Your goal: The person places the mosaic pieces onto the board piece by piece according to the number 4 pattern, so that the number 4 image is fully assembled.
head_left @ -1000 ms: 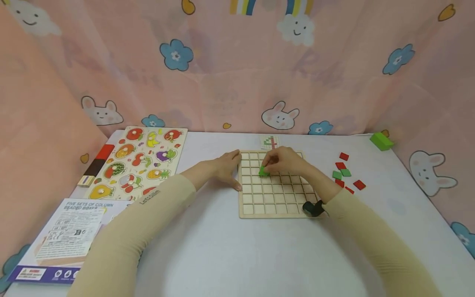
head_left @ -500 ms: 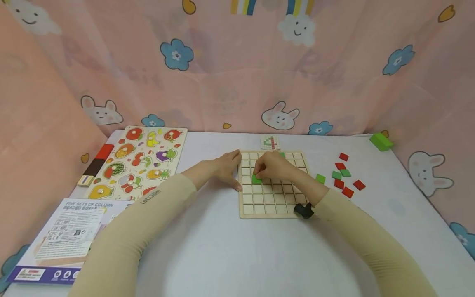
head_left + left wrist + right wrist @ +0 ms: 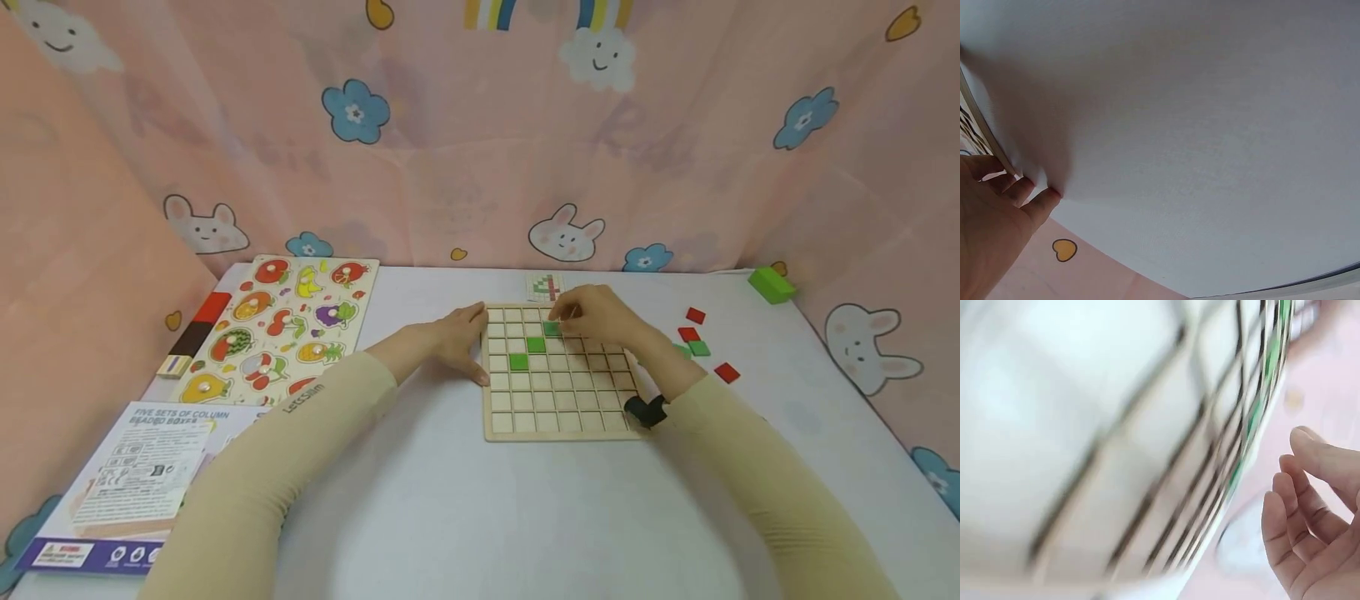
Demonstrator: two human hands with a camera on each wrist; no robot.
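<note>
A wooden grid board (image 3: 525,427) lies on the white table. Green square tiles sit in its cells on a diagonal: a lower green tile (image 3: 518,362), a middle green tile (image 3: 536,344) and an upper green tile (image 3: 552,328). My left hand (image 3: 459,342) rests at the board's left edge, fingers spread; the left wrist view shows its fingertips (image 3: 1050,195) by the board's rim. Over the upper part of the grid is my right hand (image 3: 600,317), close to the upper tile. In the right wrist view its fingers (image 3: 1280,519) bend loosely, thumb apart, holding nothing.
A small pattern card (image 3: 545,287) lies behind the board. To the right are loose red tiles (image 3: 727,372) and green tiles (image 3: 699,348), with a green block (image 3: 771,286) farther back. A fruit puzzle (image 3: 300,317), coloured blocks (image 3: 198,333) and a box (image 3: 135,483) stand left.
My right hand has let go of the lower-left green tile, now flat in its cell, and moved up and right over the grid. My left hand stays at the board's edge.
</note>
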